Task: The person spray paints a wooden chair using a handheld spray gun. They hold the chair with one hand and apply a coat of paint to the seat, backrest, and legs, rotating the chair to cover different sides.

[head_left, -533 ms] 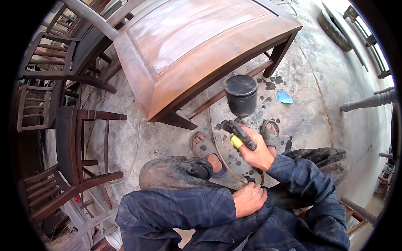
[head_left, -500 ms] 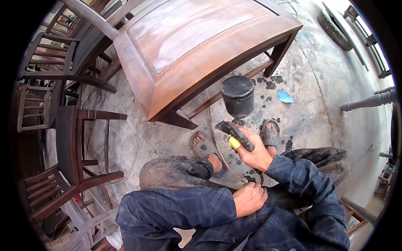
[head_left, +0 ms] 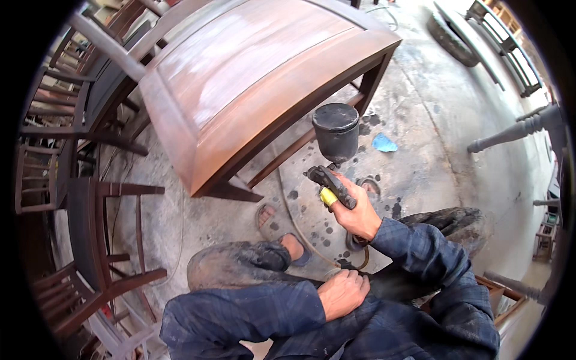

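the grey floor (head_left: 414,174) runs beneath everything, a thin crack line crossing its right half. on it stands the broad chair (head_left: 264,66), its reddish-brown seat slanting across the top of the view, cloudy and whitish over the middle panel. dark chairs (head_left: 84,231) crowd the left side, overlapping so that their count is hard to tell. the person sits low, knees apart, in dusty dark trousers (head_left: 231,267), with plaid sleeves (head_left: 246,312) reaching in from the lower edge. at the upper right lies a round dark piece (head_left: 453,39); below it a grey turned leg (head_left: 510,137) juts in from the right rim. a hose (head_left: 289,214) curves over the floor between the feet. the black cup (head_left: 336,138) sits upright on top of the black gun (head_left: 330,183), which is held out over the floor between the knees and the chair. the right hand (head_left: 360,213) has its fingers wrapped round the gun's handle. the left hand (head_left: 344,294) rests on the lap, back upward, fingers bent and close together; whether they hold anything i cannot tell. sandals (head_left: 279,231) are on the feet, the right one partly hidden behind the right hand. a blue scrap (head_left: 384,143) lies on the floor, near scattered dark spots (head_left: 396,207). a yellow piece (head_left: 327,197) shows at the right thumb, against the gun
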The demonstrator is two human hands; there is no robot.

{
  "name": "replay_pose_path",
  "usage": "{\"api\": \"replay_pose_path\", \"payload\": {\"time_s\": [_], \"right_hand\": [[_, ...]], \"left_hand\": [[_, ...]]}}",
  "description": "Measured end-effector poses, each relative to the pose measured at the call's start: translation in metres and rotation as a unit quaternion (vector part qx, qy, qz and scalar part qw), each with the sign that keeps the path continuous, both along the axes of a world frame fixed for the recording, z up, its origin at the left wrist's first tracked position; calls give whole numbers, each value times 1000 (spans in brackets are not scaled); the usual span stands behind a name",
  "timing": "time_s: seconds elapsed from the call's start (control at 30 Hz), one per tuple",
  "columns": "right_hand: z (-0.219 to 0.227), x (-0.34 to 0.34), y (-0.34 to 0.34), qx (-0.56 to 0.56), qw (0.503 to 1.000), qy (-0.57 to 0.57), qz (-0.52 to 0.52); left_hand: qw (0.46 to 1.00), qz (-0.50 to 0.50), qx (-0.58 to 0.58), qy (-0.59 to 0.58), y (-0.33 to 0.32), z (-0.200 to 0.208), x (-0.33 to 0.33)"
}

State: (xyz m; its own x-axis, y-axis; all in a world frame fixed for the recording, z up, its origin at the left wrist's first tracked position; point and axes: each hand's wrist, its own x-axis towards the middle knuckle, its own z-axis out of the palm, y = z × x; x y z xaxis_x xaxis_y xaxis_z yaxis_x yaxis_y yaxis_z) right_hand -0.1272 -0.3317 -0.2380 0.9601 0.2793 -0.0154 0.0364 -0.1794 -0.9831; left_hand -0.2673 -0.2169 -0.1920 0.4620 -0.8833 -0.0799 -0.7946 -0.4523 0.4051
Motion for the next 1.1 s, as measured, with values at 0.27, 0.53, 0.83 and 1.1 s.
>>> {"api": "replay_pose_path", "payload": {"time_s": [0.27,0.53,0.83,1.1], "right_hand": [[3,37,-61,-45,992,-23,-119],[-5,38,-67,-22,993,6,-113],[-12,87,-103,-56,980,2,-189],[-2,118,-120,-130,966,-90,-204]], "left_hand": [[1000,-12,-9,1,-1,2,4],[1000,-22,-6,8,-2,-1,6],[1000,-26,-12,8,-1,-2,8],[1000,-14,-20,18,1,-5,4]]}}
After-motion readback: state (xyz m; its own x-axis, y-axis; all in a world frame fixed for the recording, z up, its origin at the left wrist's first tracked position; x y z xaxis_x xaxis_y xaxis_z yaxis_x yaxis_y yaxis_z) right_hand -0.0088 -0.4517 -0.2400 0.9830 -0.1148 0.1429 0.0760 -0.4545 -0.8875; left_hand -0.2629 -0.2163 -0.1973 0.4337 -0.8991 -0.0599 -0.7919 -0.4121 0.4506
